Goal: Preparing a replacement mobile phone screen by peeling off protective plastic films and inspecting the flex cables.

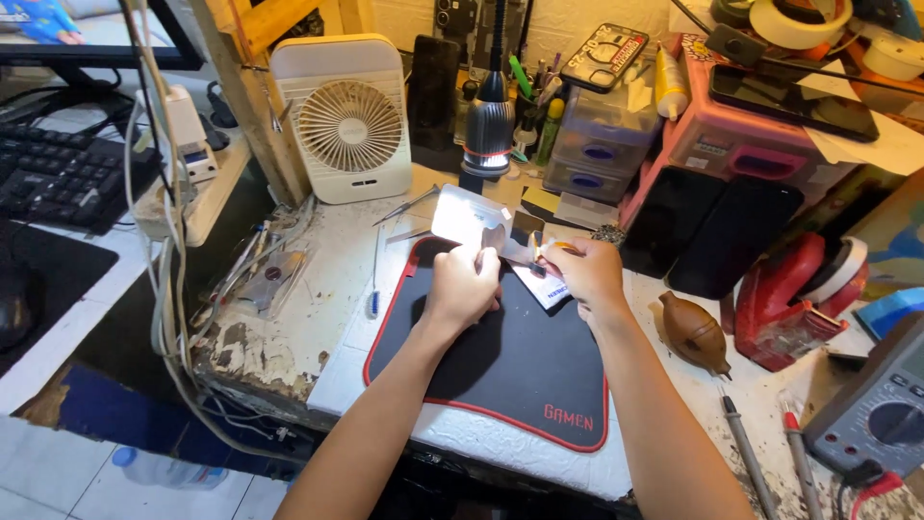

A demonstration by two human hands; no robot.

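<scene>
My left hand [464,285] holds a small pale flat piece [496,241] over a black mat with a red border [500,376]. My right hand [589,274] pinches a small part with an orange tip [556,249] right beside it, the fingers of both hands nearly touching. A white packet [545,289] lies on the mat under my right hand. A bright white sheet [466,214] sits just beyond my hands under a lamp head [490,125]. What exactly the pale piece is cannot be told.
A cream desk fan [348,120] stands at the back left, tweezers [409,203] and a small screwdriver [373,289] left of the mat. A brown rubber blower [693,332], red tool [794,299], multimeter [881,409] and probes [751,453] lie right. Drawers [602,144], dark phones [712,236] behind. Keyboard [58,173] far left.
</scene>
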